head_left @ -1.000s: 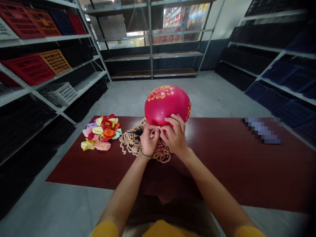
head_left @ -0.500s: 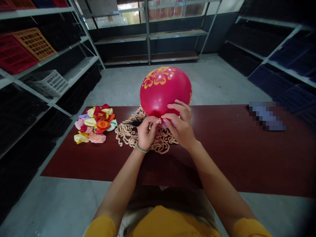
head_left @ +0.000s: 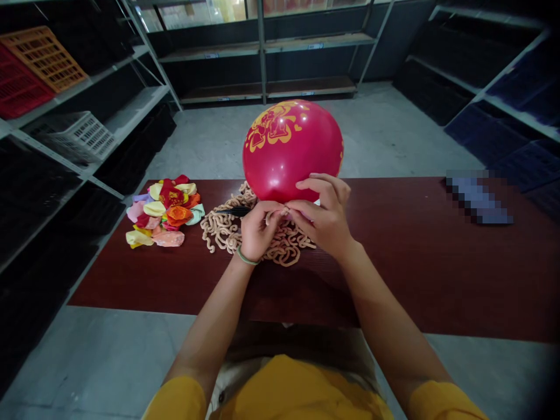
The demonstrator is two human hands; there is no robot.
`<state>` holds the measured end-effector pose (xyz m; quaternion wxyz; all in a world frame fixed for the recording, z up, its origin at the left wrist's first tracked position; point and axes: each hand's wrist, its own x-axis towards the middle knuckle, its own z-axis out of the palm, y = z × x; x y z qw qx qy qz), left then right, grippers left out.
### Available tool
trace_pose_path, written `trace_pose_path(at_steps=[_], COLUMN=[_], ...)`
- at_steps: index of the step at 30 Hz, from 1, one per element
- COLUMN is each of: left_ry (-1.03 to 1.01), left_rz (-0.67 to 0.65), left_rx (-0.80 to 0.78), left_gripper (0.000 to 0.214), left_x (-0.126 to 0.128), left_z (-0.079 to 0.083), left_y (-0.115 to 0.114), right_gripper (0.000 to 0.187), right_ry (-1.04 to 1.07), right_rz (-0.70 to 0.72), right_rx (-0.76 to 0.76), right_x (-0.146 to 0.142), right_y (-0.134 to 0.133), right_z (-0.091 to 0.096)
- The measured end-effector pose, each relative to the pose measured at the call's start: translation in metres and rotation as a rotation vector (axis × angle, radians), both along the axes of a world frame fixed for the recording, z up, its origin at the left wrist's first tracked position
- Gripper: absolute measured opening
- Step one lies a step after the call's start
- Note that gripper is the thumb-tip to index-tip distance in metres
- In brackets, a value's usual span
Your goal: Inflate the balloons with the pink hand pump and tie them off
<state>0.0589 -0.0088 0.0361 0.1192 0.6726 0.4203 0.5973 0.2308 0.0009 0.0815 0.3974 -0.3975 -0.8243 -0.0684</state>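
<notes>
A red inflated balloon with yellow printed figures and hearts rises just beyond my hands, its neck end pointing toward me. My left hand is closed in a pinch at the neck, and a green band circles its wrist. My right hand pinches the same spot with thumb and forefinger, while its other fingers curl near the balloon's side. A small tan bit shows between the fingertips; the neck itself is mostly hidden. Below lies a heap of curly tan cord-like pieces, with a black pointed object partly behind my left hand.
Uninflated balloons in several colours lie piled on the left of the dark red-brown table. A blurred-out flat object rests at the far right. Shelves with crates, one a white crate, stand around.
The view has tilted down a little. The balloon has turned slightly, its print shifting left. Both hands keep pinching at the balloon's neck, their fingertips closer together.
</notes>
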Motion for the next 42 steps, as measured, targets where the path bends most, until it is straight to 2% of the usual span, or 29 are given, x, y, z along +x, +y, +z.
trace_pose_path(at_steps=[4, 6, 10, 13, 16, 21, 25, 30, 34, 38, 42], left_ry=[-0.042, -0.034, -0.085, -0.308, -0.415, -0.303, -0.249, -0.31, -0.318, -0.237, -0.127], left_rz=[-0.008, -0.024, -0.105, -0.193, -0.209, -0.185, -0.161, -0.191, -0.25, -0.309, -0.332], left_rx=[-0.07, -0.111, -0.277, -0.391, -0.382, -0.277, -0.228, -0.278, -0.345, -0.388, -0.401], left_gripper=[0.01, 0.01, 0.014, 0.018, 0.018, 0.016, 0.014, 0.014, 0.014, 0.016, 0.019], left_x=[0.003, 0.005, 0.009, 0.011, 0.01, 0.004, 0.003, 0.005, 0.005, 0.001, -0.003], left_z=[0.004, 0.005, 0.006, 0.005, 0.005, 0.006, 0.006, 0.006, 0.007, 0.014, 0.021], left_y=[-0.003, -0.004, -0.004, 0.0, 0.004, 0.004, 0.003, 0.002, 0.002, 0.0, 0.0], right_gripper=[0.009, 0.01, 0.011, 0.011, 0.017, 0.024, 0.012, 0.008, 0.007, 0.01, 0.009], right_ry=[0.047, 0.026, 0.065, 0.129, 0.078, 0.025, 0.052, 0.067, -0.092, -0.175, -0.198], right_rz=[0.001, -0.008, -0.145, -0.154, -0.076, -0.063, -0.077, -0.053, 0.023, 0.092, 0.084], right_rx=[0.03, 0.094, 0.272, 0.169, 0.064, 0.121, 0.114, 0.132, 0.259, 0.267, 0.254], right_x=[-0.001, 0.002, 0.014, 0.017, 0.01, -0.002, -0.005, -0.002, 0.007, 0.018, 0.019], right_y=[-0.001, -0.001, -0.001, -0.001, -0.001, 0.003, 0.004, 0.003, 0.005, 0.005, 0.003], right_z=[-0.005, -0.007, -0.001, 0.006, 0.008, -0.002, -0.007, -0.004, 0.002, 0.008, 0.011])
